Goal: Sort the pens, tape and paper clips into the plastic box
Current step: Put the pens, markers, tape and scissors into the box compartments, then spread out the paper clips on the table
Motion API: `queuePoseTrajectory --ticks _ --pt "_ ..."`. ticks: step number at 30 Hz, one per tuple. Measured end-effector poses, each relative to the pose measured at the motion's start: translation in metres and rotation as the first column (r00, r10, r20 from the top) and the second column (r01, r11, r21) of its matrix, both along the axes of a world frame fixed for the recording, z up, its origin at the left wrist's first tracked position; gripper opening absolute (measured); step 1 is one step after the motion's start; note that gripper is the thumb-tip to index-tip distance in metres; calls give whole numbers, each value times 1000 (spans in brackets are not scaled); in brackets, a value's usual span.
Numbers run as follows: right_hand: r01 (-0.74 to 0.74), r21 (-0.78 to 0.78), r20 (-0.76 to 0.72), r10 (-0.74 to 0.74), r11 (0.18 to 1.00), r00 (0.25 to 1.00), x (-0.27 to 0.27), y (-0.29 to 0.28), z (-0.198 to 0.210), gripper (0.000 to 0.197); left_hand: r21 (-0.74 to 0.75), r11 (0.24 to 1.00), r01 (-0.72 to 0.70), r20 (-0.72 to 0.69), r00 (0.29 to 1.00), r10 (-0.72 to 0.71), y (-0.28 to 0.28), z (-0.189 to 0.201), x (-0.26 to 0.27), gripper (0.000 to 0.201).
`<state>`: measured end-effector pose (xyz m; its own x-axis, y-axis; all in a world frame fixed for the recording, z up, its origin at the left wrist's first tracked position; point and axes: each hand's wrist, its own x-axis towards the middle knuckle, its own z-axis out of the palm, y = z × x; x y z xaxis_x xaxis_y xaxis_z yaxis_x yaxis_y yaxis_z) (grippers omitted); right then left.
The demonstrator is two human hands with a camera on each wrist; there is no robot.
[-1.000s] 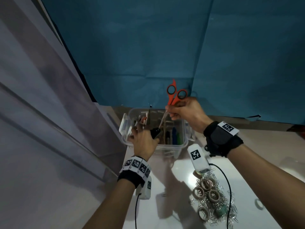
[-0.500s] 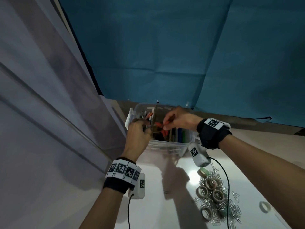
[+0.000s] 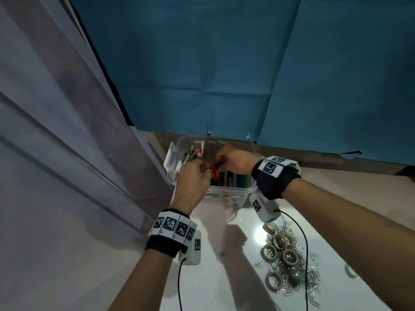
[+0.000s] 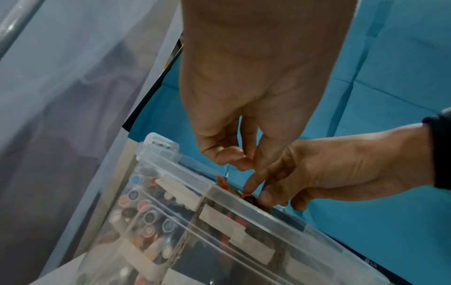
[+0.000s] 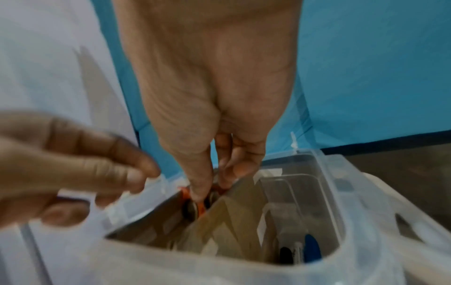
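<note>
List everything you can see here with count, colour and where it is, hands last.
box: one, clear plastic, far end of the table, dividers inside
pens: several, mixed colours, standing in the box
scissors: one, orange handles, pushed down into the box between the hands
tape rolls: about seven, beige and green, near right on the table
paper clips: a heap, silver, under and around the rolls
table: one, white
backdrop: one, blue, behind the box
left hand: at the box's left side, fingers curled; what it grips is unclear
right hand: fingers on the scissors' handles
</note>
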<state>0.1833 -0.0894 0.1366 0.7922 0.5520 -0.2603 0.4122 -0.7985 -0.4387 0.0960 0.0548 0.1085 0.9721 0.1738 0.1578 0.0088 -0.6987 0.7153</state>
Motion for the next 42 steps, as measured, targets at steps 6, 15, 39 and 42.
queuePoseTrajectory --ticks 6,15,39,42 --pt "-17 34 42 16 999 999 -11 1 -11 25 12 999 -46 -8 999 46 12 -2 -13 19" --pt "28 154 123 -47 988 991 -8 8 -7 37 -62 997 -39 -2 999 39 14 6 -39 15" --pt "-100 -108 -111 88 989 990 -169 -112 -137 18 74 928 365 -419 856 -303 -107 -146 -138 18" --pt "33 4 -89 -33 999 995 -164 -142 -126 12 -9 952 305 -394 874 -283 -109 -148 -136 23"
